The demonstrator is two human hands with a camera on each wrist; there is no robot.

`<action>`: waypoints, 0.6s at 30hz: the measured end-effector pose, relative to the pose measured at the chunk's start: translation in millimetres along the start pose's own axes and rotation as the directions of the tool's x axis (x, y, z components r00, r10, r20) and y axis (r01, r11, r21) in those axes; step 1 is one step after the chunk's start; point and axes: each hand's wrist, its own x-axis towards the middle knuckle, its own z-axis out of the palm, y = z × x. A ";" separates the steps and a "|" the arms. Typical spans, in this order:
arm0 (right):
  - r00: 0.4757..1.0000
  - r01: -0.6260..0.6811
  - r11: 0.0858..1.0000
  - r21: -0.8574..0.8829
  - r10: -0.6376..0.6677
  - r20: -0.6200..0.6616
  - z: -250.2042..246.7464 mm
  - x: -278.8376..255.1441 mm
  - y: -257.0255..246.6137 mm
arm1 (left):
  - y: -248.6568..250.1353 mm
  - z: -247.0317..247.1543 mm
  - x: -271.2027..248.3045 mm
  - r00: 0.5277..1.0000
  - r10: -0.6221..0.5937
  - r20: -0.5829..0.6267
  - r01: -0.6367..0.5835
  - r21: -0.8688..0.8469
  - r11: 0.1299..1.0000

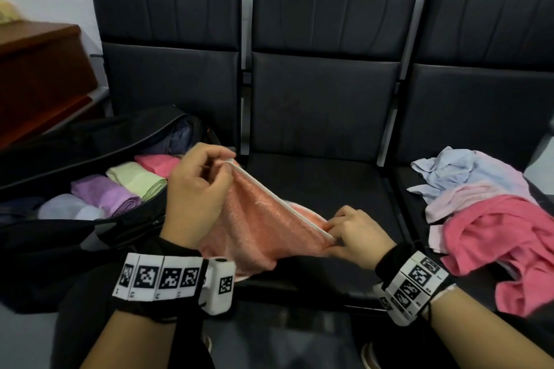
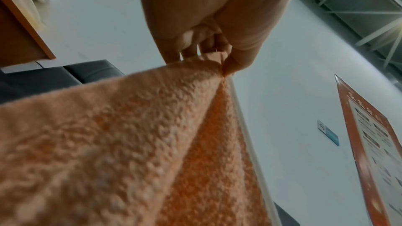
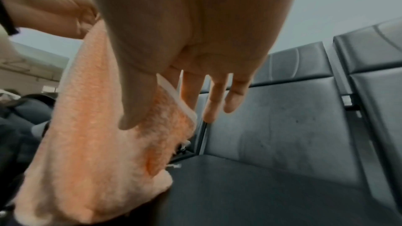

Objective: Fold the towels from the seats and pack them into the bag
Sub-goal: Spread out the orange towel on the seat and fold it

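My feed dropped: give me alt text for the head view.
Both hands, left hand and right hand, pinch an orange towel taut above the middle seat. Rolled towels fill the open bag at left; unfolded towels lie at right.

Bag [image 1: 54,144] on left seat, rolled towels [image 1: 102,192] inside; held towel [image 1: 263,225] over middle seat [image 1: 323,183]; towel pile [image 1: 491,219] on right seat.

peach towel [image 1: 263,228] with white edge, black seats [image 1: 323,105], black bag [image 1: 60,144]
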 end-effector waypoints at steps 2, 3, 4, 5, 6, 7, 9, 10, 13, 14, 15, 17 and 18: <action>1.000 -0.013 1.000 -0.028 0.013 -0.020 -6.6 -2.2 7.5 | -3.2 -9.0 5.3 0.998 -0.010 -0.059 0.011 0.014 1.000; 0.998 -0.019 1.000 -0.018 0.018 -0.060 -11.7 -3.6 12.0 | -4.6 -13.4 8.3 0.997 -0.023 -0.076 0.024 0.013 1.000; 0.993 -0.022 1.000 -0.001 0.022 -0.116 -18.4 -4.8 16.5 | -6.0 -17.6 11.4 0.996 -0.030 -0.090 0.031 0.017 0.999; 0.983 -0.025 0.999 0.023 0.029 -0.180 -26.4 -5.8 20.6 | -7.3 -21.6 14.5 0.994 -0.027 -0.107 0.031 0.029 0.999; 0.969 -0.026 0.998 0.051 0.037 -0.246 -35.3 -6.6 24.2 | -8.2 -25.5 18.0 0.992 -0.019 -0.128 0.026 0.046 0.999; 0.951 -0.024 0.997 0.077 0.046 -0.307 -44.9 -7.5 27.0 | -8.9 -29.1 21.2 0.989 -0.009 -0.149 0.018 0.061 0.998; 0.904 0.002 0.994 0.112 0.046 -0.424 -63.1 -8.9 30.7 | -9.9 -34.7 26.7 0.983 0.009 -0.182 0.005 0.078 0.997; 0.874 0.019 0.991 0.130 0.046 -0.484 -71.0 -9.0 31.4 | -10.5 -37.0 28.8 0.981 0.014 -0.193 0.002 0.085 0.996; 0.763 0.052 0.974 0.221 0.103 -0.638 -90.7 -9.6 29.9 | -13.0 -40.4 33.6 0.978 0.035 -0.206 -0.010 0.122 0.993; 0.715 0.062 0.966 0.249 0.131 -0.687 -95.8 -9.7 28.6 | -14.1 -40.9 35.3 0.977 0.040 -0.210 -0.012 0.133 0.991; 0.665 0.074 0.958 0.277 0.160 -0.729 -100.6 -9.7 27.0 | -15.5 -41.5 37.4 0.976 0.040 -0.214 -0.010 0.142 0.990; 0.584 0.114 0.929 0.353 0.225 -0.780 -109.7 -9.6 23.0 | -19.0 -43.2 41.7 0.976 0.037 -0.213 -0.002 0.162 0.987; 0.557 0.141 0.910 0.390 0.252 -0.791 -114.3 -9.7 21.2 | -20.6 -44.2 43.6 0.978 0.033 -0.207 0.003 0.170 0.985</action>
